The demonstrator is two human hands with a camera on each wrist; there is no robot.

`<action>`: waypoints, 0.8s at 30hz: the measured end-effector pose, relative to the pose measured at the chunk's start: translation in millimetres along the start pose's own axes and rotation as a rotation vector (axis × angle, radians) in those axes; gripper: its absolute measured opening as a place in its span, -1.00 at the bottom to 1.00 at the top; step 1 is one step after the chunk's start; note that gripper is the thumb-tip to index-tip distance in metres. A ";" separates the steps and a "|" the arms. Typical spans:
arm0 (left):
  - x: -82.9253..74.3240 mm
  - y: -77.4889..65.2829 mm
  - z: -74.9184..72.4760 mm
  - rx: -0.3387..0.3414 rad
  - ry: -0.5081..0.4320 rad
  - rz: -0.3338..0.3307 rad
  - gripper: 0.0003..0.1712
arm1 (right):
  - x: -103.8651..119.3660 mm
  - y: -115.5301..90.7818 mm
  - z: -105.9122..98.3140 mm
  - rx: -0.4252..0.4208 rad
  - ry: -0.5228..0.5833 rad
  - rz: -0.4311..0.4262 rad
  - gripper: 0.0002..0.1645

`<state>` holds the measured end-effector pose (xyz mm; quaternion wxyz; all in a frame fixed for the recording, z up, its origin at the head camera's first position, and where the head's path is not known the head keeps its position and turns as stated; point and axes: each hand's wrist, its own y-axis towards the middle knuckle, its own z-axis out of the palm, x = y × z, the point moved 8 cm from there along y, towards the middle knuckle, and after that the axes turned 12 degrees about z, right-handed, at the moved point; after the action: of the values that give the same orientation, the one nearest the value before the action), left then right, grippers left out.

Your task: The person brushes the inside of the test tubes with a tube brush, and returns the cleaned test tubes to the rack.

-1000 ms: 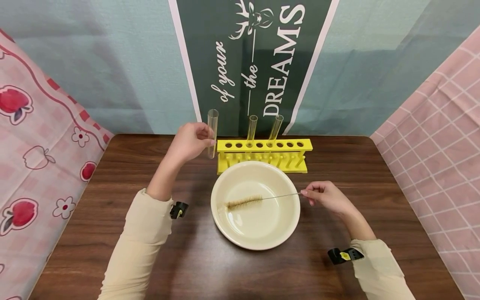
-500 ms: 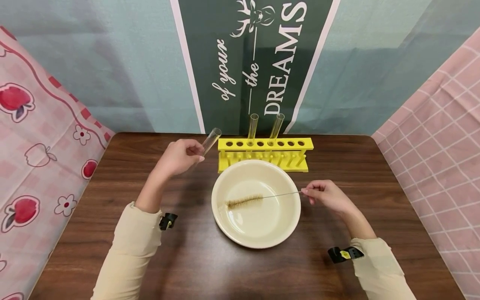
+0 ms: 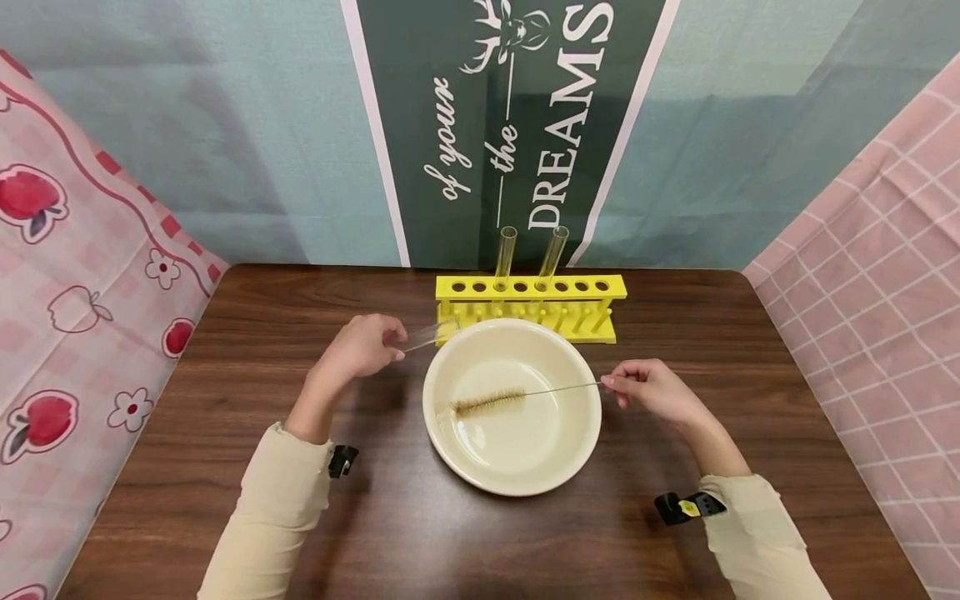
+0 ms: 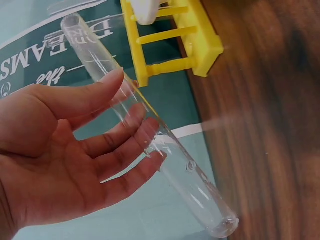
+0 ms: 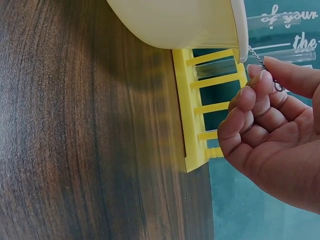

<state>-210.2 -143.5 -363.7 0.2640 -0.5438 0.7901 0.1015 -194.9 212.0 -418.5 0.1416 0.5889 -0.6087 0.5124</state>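
Observation:
My left hand (image 3: pixel 367 344) pinches a clear glass test tube (image 4: pixel 192 187) between thumb and fingers, left of the cream basin (image 3: pixel 512 481). In the head view the tube leans over toward the basin, its mouth near the rim. My right hand (image 3: pixel 651 390), at the basin's right side, pinches the twisted wire handle of a test tube brush (image 3: pixel 491 402). The brush's tan bristles lie inside the basin. The looped end of the wire (image 5: pixel 278 86) shows between thumb and forefinger in the right wrist view.
Behind the basin stands a yellow test tube rack (image 3: pixel 531 287). Two clear test tubes (image 3: pixel 506 257) stand in it, leaning slightly. All of this is on a dark wooden table (image 3: pixel 690 333), with a teal printed cloth (image 3: pixel 300 142) hanging at the back and pink cloths at both sides.
My left hand has come down and left from beside the rack, tipping the test tube from upright to nearly level. My right hand and the brush have stayed in place.

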 end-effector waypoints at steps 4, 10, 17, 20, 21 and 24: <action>0.5 -1.0 8.2 0.031 0.010 0.010 -0.80 | -1.4 0.1 -0.5 -0.001 0.000 0.005 -0.64; 2.7 -3.4 18.2 0.079 -0.005 -0.014 -0.80 | -6.3 2.6 -1.1 0.003 0.001 0.020 -0.60; 1.3 -7.4 21.7 0.085 -0.022 -0.017 -0.82 | -11.2 4.3 -2.7 0.015 0.041 0.027 -0.59; -0.2 -8.0 21.5 0.079 -0.022 0.001 -0.84 | -12.9 4.4 -3.9 0.019 0.069 0.026 -0.61; -0.2 -8.2 21.4 0.078 -0.022 0.004 -0.84 | -12.8 4.1 -4.1 0.024 0.076 0.020 -0.62; -0.7 -8.4 20.8 0.069 -0.017 0.023 -0.84 | -12.7 3.0 -5.4 0.034 0.109 0.009 -0.64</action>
<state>-196.0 -136.9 -379.7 0.2882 -0.5243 0.7971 0.0820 -196.4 222.8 -427.4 0.1624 0.5598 -0.5939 0.5544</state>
